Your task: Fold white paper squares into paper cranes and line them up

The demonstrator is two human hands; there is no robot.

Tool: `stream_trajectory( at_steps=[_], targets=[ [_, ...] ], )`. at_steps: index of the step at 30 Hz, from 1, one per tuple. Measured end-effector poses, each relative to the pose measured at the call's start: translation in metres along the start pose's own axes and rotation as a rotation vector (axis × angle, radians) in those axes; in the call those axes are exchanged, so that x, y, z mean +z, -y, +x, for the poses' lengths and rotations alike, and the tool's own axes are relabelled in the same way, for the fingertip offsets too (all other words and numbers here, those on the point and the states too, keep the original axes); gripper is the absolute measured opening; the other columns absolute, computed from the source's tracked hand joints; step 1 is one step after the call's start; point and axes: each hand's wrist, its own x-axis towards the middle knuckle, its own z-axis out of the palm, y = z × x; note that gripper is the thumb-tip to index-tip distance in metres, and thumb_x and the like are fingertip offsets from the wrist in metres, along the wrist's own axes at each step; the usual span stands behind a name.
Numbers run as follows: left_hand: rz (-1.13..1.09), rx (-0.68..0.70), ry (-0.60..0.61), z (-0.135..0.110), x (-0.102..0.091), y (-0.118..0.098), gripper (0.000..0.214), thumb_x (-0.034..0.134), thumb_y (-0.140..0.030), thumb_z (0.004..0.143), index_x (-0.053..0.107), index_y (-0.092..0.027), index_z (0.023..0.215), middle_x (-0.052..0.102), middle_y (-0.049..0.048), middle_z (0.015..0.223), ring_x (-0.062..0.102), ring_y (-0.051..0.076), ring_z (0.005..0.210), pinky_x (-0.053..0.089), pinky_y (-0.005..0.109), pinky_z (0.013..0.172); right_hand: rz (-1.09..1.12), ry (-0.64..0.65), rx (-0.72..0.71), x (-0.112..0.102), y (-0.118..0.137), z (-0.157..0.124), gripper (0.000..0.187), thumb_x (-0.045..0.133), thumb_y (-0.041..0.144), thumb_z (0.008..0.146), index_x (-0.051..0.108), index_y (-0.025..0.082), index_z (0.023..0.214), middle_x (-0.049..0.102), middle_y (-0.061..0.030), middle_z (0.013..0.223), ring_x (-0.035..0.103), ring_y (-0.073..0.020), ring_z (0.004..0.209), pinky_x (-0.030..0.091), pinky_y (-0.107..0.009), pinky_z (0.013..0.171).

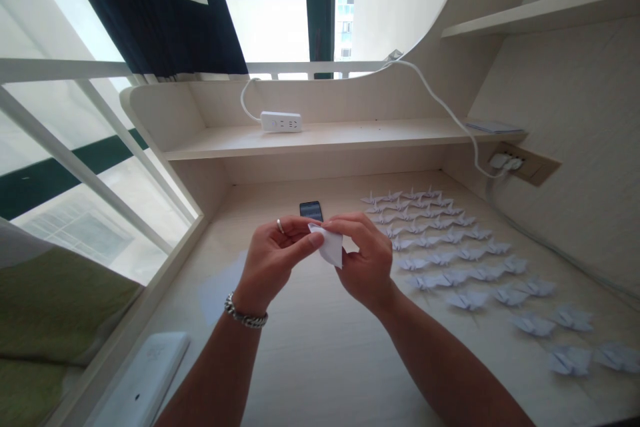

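Both hands meet above the middle of a pale wooden desk [320,353] and pinch a small folded piece of white paper [331,247]. My left hand [275,257], with a ring and a metal bracelet, grips the paper's upper left corner between thumb and fingers. My right hand [365,257] holds the paper from the right, fingers curled over its top edge. A dark phone [311,209] lies flat on the desk just beyond the hands.
Several rows of white folded paper cranes [450,253] cover the desk's right side. A white power strip [281,122] sits on the shelf behind, its cable running to a wall socket [515,161]. A white flat device [145,380] lies at the near left edge.
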Motion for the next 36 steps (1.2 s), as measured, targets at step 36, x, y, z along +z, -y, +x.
stream_trajectory(
  at_steps=[36],
  targets=[
    [-0.013, -0.029, -0.023, -0.0013, 0.0013, -0.0035, 0.014, 0.081, -0.026, 0.072, 0.079, -0.017, 0.083, 0.075, 0.0076, 0.074, 0.065, 0.015, 0.066, 0.051, 0.023, 0.06, 0.207, 0.026, 0.232, -0.002, -0.0007, 0.0013, 0.025, 0.07, 0.006, 0.073, 0.069, 0.023, 0.091, 0.07, -0.0009, 0.086, 0.067, -0.0152, 0.078, 0.059, -0.029, 0.069]
  ],
)
